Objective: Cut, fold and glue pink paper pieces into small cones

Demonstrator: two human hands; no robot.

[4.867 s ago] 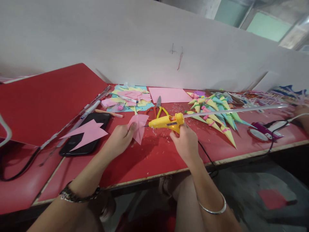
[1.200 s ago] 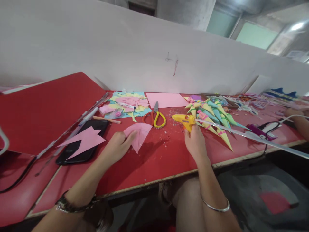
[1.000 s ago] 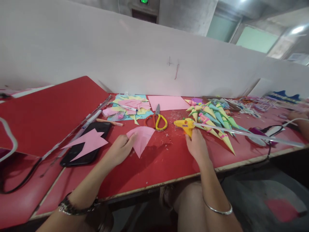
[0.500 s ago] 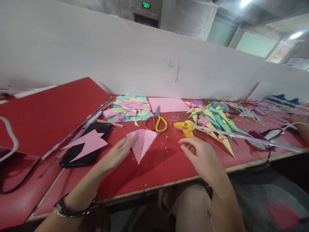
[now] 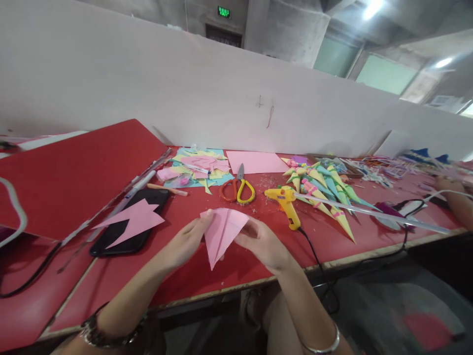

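Phone (image 5: 125, 231) on the red table (image 5: 258, 276) half hidden under a pink cut-out (image 5: 135, 220); left hand (image 5: 183, 244) pinches the left edge of the folded pink paper (image 5: 221, 234), which covers part of the right hand (image 5: 264, 244) gripping its right edge, point downward above the table, glue gun (image 5: 286, 204) just right.

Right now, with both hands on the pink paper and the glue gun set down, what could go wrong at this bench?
1. The glue gun stands plugged in close to the right hand; a reach could brush its nozzle.
2. Its black cable runs over the table edge towards the knees, so a snag might pull it off.
3. The scissors lie just beyond the pink paper held by the left hand.
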